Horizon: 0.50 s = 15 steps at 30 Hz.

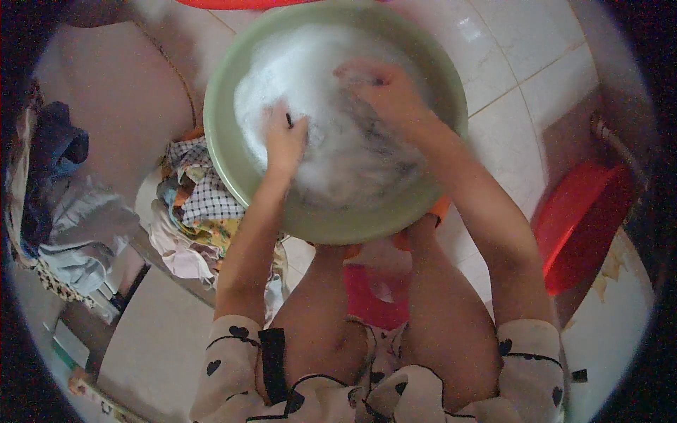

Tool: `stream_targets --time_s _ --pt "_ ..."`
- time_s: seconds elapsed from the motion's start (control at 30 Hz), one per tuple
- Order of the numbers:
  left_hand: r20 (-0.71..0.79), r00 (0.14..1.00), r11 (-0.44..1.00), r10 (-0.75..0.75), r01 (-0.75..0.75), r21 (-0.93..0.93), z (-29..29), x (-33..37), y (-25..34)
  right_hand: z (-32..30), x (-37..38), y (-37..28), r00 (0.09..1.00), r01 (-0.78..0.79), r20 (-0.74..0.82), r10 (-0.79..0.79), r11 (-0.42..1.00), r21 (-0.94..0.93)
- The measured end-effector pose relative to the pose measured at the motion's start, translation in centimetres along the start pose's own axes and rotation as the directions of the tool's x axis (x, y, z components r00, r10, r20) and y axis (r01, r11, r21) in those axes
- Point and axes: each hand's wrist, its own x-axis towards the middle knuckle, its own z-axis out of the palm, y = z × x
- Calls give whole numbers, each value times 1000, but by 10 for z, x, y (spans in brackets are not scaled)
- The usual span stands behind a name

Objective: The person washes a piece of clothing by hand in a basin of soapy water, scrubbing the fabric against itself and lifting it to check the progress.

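A large pale green basin (224,158) stands in front of me, full of soapy water with thick white suds (282,67). Dark patches, perhaps submerged cloth (374,130), show through the water. My left hand (285,137) is closed in the foam at the left, with a small dark bit showing by its thumb; its fingertips are lost in the suds. Farther back and to the right, my right hand (384,88) has its fingers curled at the foam, slightly blurred. What either hand grips is hidden.
Left of the basin lies a heap of mixed clothes (201,211), including a checked piece. More garments (84,218) hang at the far left. A red basin (582,222) leans at the right by the wall. Pale tiles (508,141) cover the floor.
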Motion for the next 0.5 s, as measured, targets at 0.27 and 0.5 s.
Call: stream_targets --time_s 0.27,0.5 --pt "101 971 705 -215 226 -673 -79 -1 40 -34 -24 11 982 164 -74 -176 975 -148" --pt "541 833 904 -113 312 -292 -83 -55 1 -29 -33 3 993 95 6 -114 799 -594"
